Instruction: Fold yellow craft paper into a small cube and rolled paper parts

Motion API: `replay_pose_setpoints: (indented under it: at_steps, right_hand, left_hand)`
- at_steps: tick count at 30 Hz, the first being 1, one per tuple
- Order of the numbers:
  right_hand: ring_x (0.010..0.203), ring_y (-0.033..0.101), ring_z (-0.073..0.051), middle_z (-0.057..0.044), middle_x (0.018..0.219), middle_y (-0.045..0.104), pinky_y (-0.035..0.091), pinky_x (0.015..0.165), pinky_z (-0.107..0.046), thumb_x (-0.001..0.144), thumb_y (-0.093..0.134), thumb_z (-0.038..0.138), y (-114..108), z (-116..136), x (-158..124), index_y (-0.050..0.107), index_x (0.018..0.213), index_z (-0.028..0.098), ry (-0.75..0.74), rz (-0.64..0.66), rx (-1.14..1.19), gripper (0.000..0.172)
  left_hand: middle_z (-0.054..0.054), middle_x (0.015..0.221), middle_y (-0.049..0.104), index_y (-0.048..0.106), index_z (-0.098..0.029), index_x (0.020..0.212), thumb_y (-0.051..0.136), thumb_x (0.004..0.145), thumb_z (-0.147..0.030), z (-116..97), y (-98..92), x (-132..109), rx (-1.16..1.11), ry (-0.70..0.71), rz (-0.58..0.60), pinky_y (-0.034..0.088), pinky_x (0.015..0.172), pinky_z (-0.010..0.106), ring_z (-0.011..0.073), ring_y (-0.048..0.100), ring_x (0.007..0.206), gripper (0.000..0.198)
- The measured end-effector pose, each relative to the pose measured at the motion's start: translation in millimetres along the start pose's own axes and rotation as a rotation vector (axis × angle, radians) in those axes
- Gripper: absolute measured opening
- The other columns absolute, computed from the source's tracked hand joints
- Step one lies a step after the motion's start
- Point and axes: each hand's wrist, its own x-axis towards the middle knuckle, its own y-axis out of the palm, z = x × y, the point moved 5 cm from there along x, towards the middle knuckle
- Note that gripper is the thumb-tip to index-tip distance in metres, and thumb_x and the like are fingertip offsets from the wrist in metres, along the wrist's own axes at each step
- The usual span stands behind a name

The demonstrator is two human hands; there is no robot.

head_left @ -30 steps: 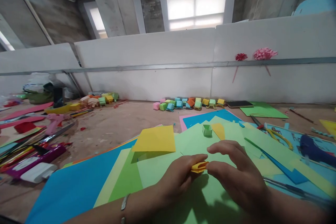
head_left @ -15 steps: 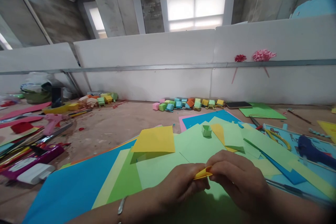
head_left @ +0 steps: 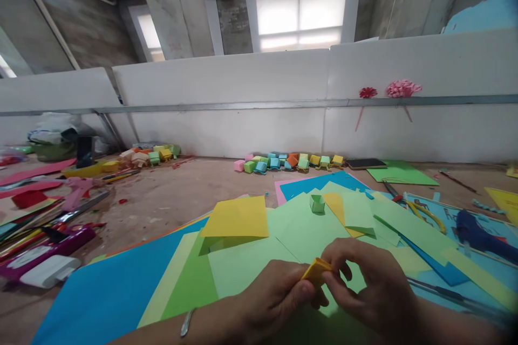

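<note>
— A white partition (head_left: 222,132) is standing behind the brown bench (head_left: 162,188), and a cluster of small folded-paper models (head_left: 279,161) is sitting along its foot. Where is the yellow piece in all this?

— Both hands are holding the folded yellow paper (head_left: 317,269) up over the pale green sheets (head_left: 251,261), low in the view. A green paper box (head_left: 317,204) is sitting beyond it, well apart, and a yellow sheet (head_left: 237,218) is lying to the left

— What is worrying you here?

— The folds, mostly. If the two grips are pressing unevenly, a layer could be slipping out of line or a crease going crooked; if they are pulling against each other, an edge could be tearing

— And how are the hands standing?

— The left hand (head_left: 285,288) is pinching the left end, thumb against fingers. The right hand (head_left: 370,280) is pinching the right edge between thumb and forefinger tips, nearly touching, while the fingers are arching behind; how hard either is squeezing, I cannot tell
</note>
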Motion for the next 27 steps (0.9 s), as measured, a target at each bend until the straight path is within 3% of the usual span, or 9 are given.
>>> replay_pose_setpoints:
  at_steps: [4, 7, 8, 17, 27]
  right_hand:
    - [0.056, 0.054, -0.009, 0.003, 0.067, 0.059, 0.047, 0.052, -0.017, 0.080, 0.058, 0.013, 1.3, -5.4, 2.3, 0.057, 0.087, 0.021, 0.158, 0.087, 0.062, 0.010]
    - [0.062, 0.053, -0.011, 0.001, 0.070, 0.060, 0.046, 0.056, -0.021, 0.082, 0.062, 0.019, 5.8, -6.3, 3.2, 0.061, 0.080, 0.019, 0.189, 0.175, 0.118, 0.002]
    - [0.062, 0.053, -0.011, 0.000, 0.069, 0.060, 0.045, 0.056, -0.021, 0.083, 0.062, 0.021, 7.1, -7.1, 2.9, 0.061, 0.076, 0.019, 0.203, 0.187, 0.139, 0.007]
    - [0.059, 0.052, -0.011, -0.001, 0.065, 0.059, 0.044, 0.054, -0.022, 0.084, 0.060, 0.020, 10.8, -9.2, 0.6, 0.061, 0.070, 0.017, 0.243, 0.177, 0.180, 0.014]
    - [0.056, 0.050, -0.008, 0.002, 0.061, 0.052, 0.039, 0.051, -0.017, 0.083, 0.059, 0.016, 9.7, -3.5, 1.8, 0.058, 0.062, 0.017, 0.187, 0.172, 0.232, 0.021]
  left_hand:
    - [0.007, 0.081, 0.062, 0.062, -0.014, 0.085, 0.025, 0.098, -0.060, 5.0, 0.5, -1.3, -0.011, -0.050, -0.014, 0.046, 0.072, 0.026, 0.0158, 0.057, 0.073, 0.061]
    - [0.004, 0.078, 0.058, 0.060, -0.014, 0.082, 0.027, 0.099, -0.056, 4.7, 0.7, -1.2, -0.002, -0.050, -0.020, 0.044, 0.070, 0.024, 0.0138, 0.053, 0.070, 0.055]
    - [0.003, 0.078, 0.057, 0.059, -0.015, 0.082, 0.027, 0.099, -0.055, 4.0, 1.1, -1.0, -0.003, -0.048, -0.017, 0.043, 0.069, 0.024, 0.0135, 0.052, 0.070, 0.054]
    - [0.001, 0.073, 0.049, 0.055, -0.015, 0.079, 0.025, 0.099, -0.057, 0.9, 5.5, 0.8, -0.041, -0.072, 0.018, 0.038, 0.060, 0.021, 0.0119, 0.044, 0.065, 0.055]
    - [0.001, 0.075, 0.053, 0.056, -0.016, 0.080, 0.024, 0.099, -0.055, -1.9, 6.4, 0.1, 0.055, -0.010, 0.000, 0.041, 0.065, 0.021, 0.0122, 0.048, 0.067, 0.054]
